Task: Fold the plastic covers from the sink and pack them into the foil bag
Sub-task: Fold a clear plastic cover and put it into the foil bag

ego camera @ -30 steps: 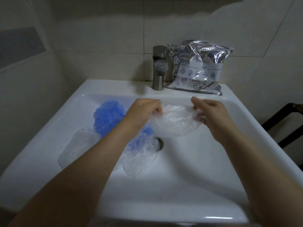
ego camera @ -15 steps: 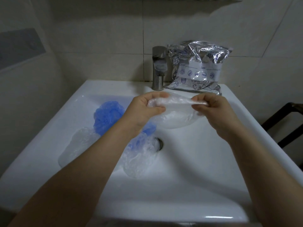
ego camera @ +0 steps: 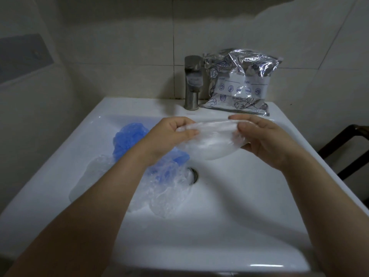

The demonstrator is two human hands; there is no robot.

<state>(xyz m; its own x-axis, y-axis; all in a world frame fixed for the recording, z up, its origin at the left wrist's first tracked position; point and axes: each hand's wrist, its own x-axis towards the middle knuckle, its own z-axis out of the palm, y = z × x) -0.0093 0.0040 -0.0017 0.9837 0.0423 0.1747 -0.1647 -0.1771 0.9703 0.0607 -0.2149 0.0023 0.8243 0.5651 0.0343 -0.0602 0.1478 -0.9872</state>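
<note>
Head view. White rectangular ceramic sink [ego camera: 249, 206] lies below the grip; crinkled silver foil bag [ego camera: 238, 82] stands beyond it, beside the steel tap [ego camera: 192, 82]. Blue crumpled plastic covers [ego camera: 130, 136] and clear crumpled plastic covers [ego camera: 167, 192] lie under the left forearm. Clear thin plastic cover [ego camera: 209, 140] hangs in the air, its gathered rim pinched shut between left hand [ego camera: 169, 134] and right hand [ego camera: 265, 140]. Probably featherlight, limp and slippery: best held at the rim.
</note>
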